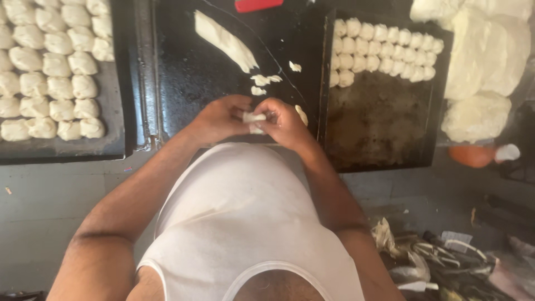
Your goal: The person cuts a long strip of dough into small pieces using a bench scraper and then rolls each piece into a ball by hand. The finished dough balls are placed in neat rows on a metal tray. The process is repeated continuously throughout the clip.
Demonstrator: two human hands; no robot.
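Dough piece [254, 118] pinched between both hands [253, 120]

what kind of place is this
Probably a small bakery or food workshop. Both hands, left hand and right hand, shape a dough piece over a dark worktop, between two trays of dough balls, beside a dough mound.

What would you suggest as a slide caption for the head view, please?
Both hands, left hand and right hand, press a small dough piece above a dark worktop, between two trays of dough balls.
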